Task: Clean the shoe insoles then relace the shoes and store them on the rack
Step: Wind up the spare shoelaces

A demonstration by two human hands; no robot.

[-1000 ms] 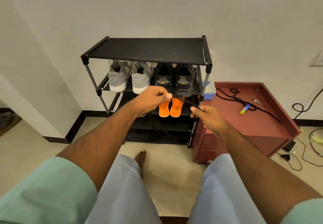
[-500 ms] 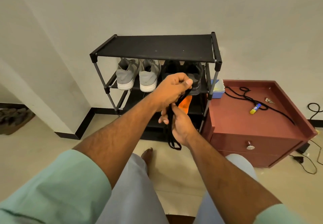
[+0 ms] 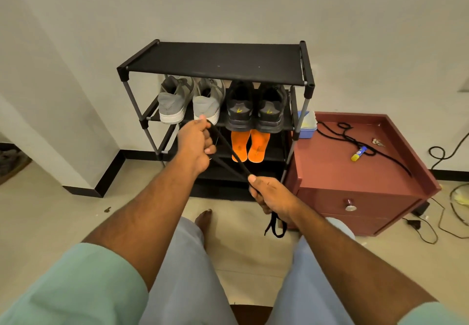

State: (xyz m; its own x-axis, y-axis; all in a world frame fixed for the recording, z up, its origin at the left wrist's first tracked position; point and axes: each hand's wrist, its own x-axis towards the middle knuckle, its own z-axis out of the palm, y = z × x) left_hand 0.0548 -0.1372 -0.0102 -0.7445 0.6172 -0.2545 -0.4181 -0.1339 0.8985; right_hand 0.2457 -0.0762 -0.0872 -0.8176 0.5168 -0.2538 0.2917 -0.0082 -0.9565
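1. Head view, hands: left hand (image 3: pixel 195 144) curled round one end of a black shoelace (image 3: pixel 229 153); right hand (image 3: pixel 272 195) gripping the other end, loose tail dangling below the fist. Half a second ago bunched together with the lace looped between them, now drawn apart and the lace pulled taut (doubled, by the look of it).
2. Head view, rack: black shoes (image 3: pixel 255 111) heel-out on the middle shelf of the shoe rack (image 3: pixel 215 59), just beside grey sneakers (image 3: pixel 190 101); orange insoles (image 3: pixel 250 145) on the shelf below.
3. Head view, side: second black lace (image 3: pixel 355 142) and a glue stick (image 3: pixel 358 153) lying on the red bench (image 3: pixel 342 170).
4. Meaning for the task: lace straightened, probably ready for threading; shoes not yet down, relacing not begun.
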